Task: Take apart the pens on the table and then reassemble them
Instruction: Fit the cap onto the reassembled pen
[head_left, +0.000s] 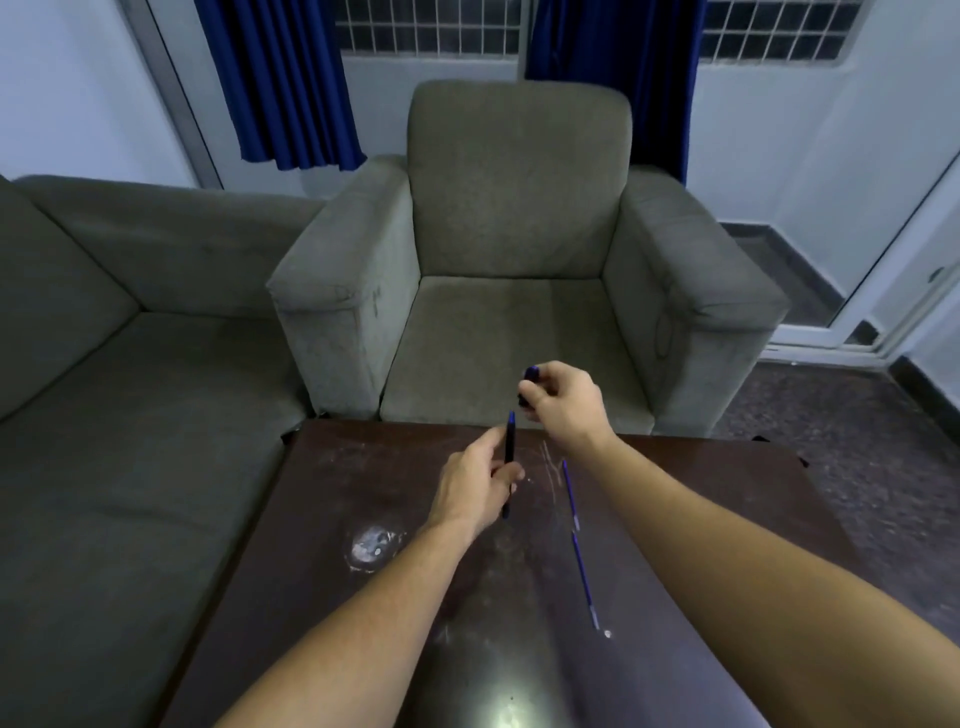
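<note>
The left hand (475, 480) pinched a dark blue pen barrel (509, 447) nearly upright above the table (363, 467). At its 1 o'clock the right hand (563, 402) curled round a short dark end piece (531, 373), and the two parts were apart. Two thin refills (570, 491) lay end to end on the table, toward the left hand's 4 o'clock. Whether joining or parting them, the step likely called for a steady barrel, both pieces held in line, and a gentle twist.
</note>
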